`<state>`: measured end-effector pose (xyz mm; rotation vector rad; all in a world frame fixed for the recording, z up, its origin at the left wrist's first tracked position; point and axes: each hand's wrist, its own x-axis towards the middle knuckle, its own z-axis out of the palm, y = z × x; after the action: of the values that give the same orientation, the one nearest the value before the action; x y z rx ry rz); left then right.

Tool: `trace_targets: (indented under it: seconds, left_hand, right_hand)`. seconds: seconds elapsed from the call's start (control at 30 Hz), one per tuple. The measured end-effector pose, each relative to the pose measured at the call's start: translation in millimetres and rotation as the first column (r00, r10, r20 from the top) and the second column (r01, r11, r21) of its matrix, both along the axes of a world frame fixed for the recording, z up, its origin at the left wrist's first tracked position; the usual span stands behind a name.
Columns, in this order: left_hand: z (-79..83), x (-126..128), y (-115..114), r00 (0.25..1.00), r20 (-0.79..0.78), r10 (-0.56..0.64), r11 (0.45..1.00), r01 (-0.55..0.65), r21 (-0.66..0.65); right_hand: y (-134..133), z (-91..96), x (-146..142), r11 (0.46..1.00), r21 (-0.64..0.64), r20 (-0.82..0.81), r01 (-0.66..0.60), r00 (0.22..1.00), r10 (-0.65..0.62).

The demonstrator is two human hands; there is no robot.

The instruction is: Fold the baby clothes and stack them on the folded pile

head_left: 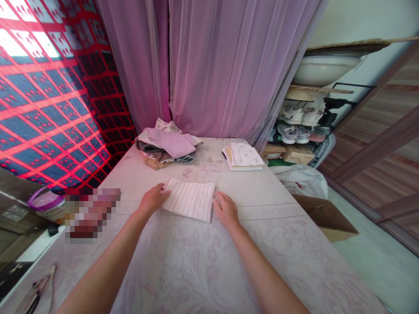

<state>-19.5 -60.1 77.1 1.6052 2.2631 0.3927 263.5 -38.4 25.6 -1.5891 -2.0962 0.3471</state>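
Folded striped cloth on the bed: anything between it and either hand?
Nothing visible. The left hand and the right hand lie right at opposite side edges of the folded striped cloth, with nothing between either hand and the cloth.

Floral bed sheet (pixel 183 279) | striped cloth (pixel 189 199) | clothes pile (pixel 166 144) | pale folded stack (pixel 242 156)

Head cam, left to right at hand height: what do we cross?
Purple-rimmed round container → left hand → folded white cloth with pink stripes → right hand → open brown cardboard box
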Motion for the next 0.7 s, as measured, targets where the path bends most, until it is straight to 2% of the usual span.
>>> trace_targets:
  seconds: [0.07, 0.23, 0.37, 0.43, 0.5, 0.53, 0.57, 0.6, 0.67, 0.7]
  left_hand:
    - [1.6, -4, 1, 0.999, 0.022, 0.032, 0.996, -0.030, -0.090]
    - [1.8, -1, 5, 1.000, 0.019, 0.019, 0.990, -0.016, -0.142]
    - [1.9, 3, 4, 1.000, 0.002, 0.015, 0.987, -0.015, -0.159]
    - [1.9, 7, 0, 0.999, -0.030, 0.031, 0.994, -0.034, -0.104]
    - [1.7, 15, -6, 0.995, -0.086, -0.043, 0.996, 0.050, 0.077]
    - [1.2, 20, -9, 0.982, -0.118, -0.147, 0.970, 0.166, 0.179]
    - [0.3, 26, -13, 0.947, -0.150, -0.283, 0.913, 0.314, 0.260]
    - [-1.0, 33, -17, 0.887, -0.174, -0.427, 0.833, 0.461, 0.306]
    - [-5.5, 46, -24, 0.751, -0.183, -0.635, 0.687, 0.656, 0.312]
    - [-8.4, 52, -27, 0.710, -0.183, -0.680, 0.648, 0.699, 0.303]
  right_hand:
    - [-7, 2.6, -4, 1.000, -0.025, 0.025, -0.016, 1.000, 0.017]
    - [-20, 12.2, -15, 0.998, -0.060, 0.050, 0.012, 0.999, -0.009]
    - [-28, 12.7, -9, 0.990, -0.011, -0.027, -0.139, 0.990, 0.139]
    - [-33, 10.4, -6, 0.977, -0.001, -0.023, -0.215, 0.976, 0.215]
    - [-37, 7.8, -5, 0.973, -0.001, -0.024, -0.231, 0.973, 0.231]
    - [-37, 6.7, -5, 0.975, 0.001, -0.035, -0.221, 0.975, 0.221]
    - [-37, 5.8, -5, 0.978, 0.006, -0.051, -0.209, 0.977, 0.209]
    - [-36, 5.1, -6, 0.980, 0.010, -0.067, -0.200, 0.977, 0.200]
    - [-33, 4.1, -7, 0.981, 0.012, -0.092, -0.196, 0.976, 0.196]
    - [-31, 3.7, -7, 0.980, 0.012, -0.101, -0.197, 0.975, 0.197]
